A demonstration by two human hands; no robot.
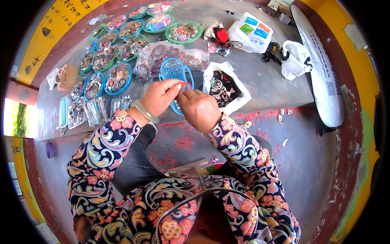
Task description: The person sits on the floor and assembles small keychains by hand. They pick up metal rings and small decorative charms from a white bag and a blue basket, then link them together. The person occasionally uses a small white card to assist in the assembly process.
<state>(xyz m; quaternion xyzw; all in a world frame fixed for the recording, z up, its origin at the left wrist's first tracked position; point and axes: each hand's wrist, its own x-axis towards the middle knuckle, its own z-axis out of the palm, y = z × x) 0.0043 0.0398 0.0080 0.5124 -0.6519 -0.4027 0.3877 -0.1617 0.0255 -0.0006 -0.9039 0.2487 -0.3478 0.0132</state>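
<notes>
My left hand (159, 97) and my right hand (199, 109) meet in front of me, both pinching a thin red band (183, 84) stretched between their fingertips. A pale green bangle (144, 112) circles my left wrist. Just behind the hands lies a blue plastic basket (174, 69) on the grey concrete step (268, 81). To the right of the hands, an open white plastic bag (224, 84) holds dark and red rings and bands.
Several green and blue round trays (118, 76) of small trinkets spread over the step at left and far. A clear bag of reddish items (162, 55), white bags (252, 32) (295, 59) and a long white sack (321, 69) lie at right. Red scraps litter the floor.
</notes>
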